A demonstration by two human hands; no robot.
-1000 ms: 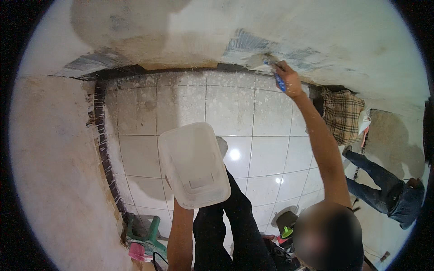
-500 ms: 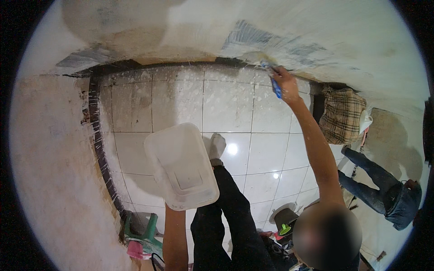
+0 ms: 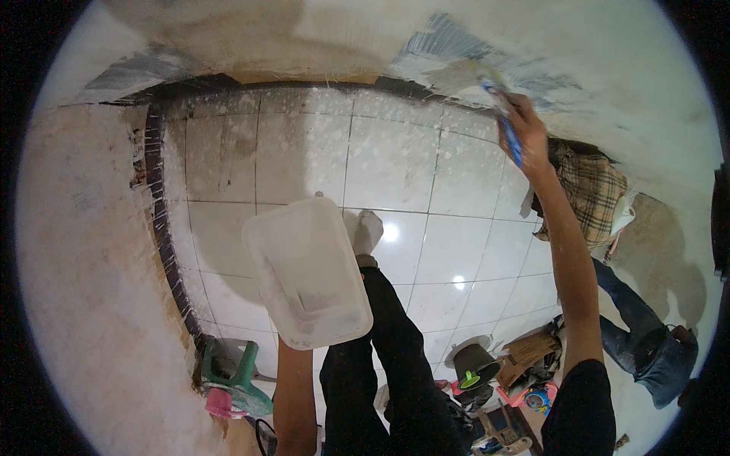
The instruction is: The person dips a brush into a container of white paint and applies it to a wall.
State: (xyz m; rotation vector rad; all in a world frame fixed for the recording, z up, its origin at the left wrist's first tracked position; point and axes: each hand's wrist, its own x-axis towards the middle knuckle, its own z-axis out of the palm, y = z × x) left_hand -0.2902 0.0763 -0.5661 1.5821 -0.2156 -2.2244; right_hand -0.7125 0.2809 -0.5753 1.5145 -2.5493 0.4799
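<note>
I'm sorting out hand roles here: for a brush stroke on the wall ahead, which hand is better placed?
The right, I'd judge: the right hand grips the blue-handled brush, bristle end up by the wall. The left forearm runs up to the pale tub, farther from the wall.

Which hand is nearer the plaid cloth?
Right. The right hand is close to the plaid cloth, up-left of it in the picture; the left hand, hidden behind the pale tub, is much farther left.

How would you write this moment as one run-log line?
Left forearm: beneath white tub, hand hidden | Right hand: grips blue-handled brush at wall | Floor: white tiles, spattered near wall
</note>
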